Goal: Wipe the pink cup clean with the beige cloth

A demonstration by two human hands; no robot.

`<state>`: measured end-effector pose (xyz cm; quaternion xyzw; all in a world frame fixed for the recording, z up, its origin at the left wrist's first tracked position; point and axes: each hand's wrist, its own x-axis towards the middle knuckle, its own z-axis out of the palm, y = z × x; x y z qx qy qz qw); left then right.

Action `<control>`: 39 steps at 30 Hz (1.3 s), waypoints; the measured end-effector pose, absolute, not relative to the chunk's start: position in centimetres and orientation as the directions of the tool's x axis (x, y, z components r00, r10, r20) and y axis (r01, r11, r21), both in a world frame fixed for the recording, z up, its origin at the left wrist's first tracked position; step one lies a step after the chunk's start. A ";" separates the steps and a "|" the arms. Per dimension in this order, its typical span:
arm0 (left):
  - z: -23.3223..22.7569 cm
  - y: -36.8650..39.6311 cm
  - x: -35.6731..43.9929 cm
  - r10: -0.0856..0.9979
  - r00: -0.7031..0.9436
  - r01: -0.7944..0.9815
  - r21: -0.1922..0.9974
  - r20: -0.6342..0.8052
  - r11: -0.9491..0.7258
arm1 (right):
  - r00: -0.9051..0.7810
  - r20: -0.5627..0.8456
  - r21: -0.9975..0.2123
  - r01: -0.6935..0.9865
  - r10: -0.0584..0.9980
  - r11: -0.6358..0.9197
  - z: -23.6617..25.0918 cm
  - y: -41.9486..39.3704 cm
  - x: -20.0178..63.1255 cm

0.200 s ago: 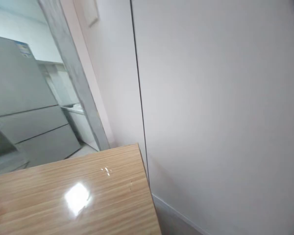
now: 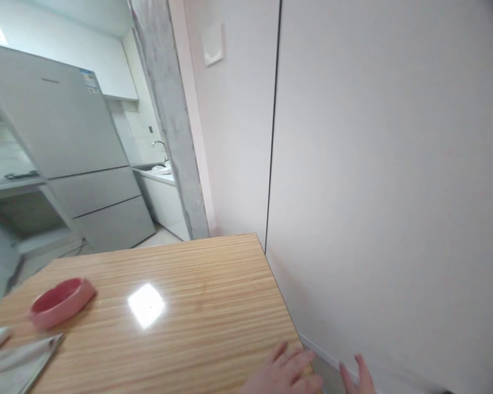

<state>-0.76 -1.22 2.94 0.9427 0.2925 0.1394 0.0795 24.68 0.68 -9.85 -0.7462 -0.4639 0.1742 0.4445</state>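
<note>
My left hand [image 2: 285, 375] lies flat with fingers spread on the near right corner of the wooden table [image 2: 197, 306], holding nothing. Just the fingertips of my right hand [image 2: 358, 378] rise at the bottom edge, right of the table and in front of the white wall; the rest of that hand is cut off. A pink shallow dish [image 2: 61, 301] sits on the table's left side, far from both hands. Grey papers [image 2: 18, 361] lie at the near left corner.
A white wall panel [image 2: 386, 180] runs close along the table's right edge. Behind the table stand a concrete pillar [image 2: 172, 120], a grey fridge [image 2: 69, 153] and a counter with a sink [image 2: 160, 169]. A bright light reflection marks the tabletop.
The view has swung up and left, bringing the pink dish and papers into sight. Both hands have come into view at the bottom right.
</note>
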 end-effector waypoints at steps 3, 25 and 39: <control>6.7 -2.6 -3.6 0.611 0.757 0.514 0.364 0.234 -0.777 | 0.412 0.229 -0.877 0.480 0.882 0.003 -5.4 3.5 21.4; 4.2 2.8 -25.0 0.975 0.054 0.832 0.529 0.217 -0.164 | -0.318 0.241 -0.759 0.527 0.917 0.382 3.5 6.4 -10.9; 7.9 1.1 -30.7 0.869 -0.159 0.830 0.541 0.469 -0.140 | -0.348 0.241 -0.790 0.471 0.906 0.392 2.7 7.0 -10.3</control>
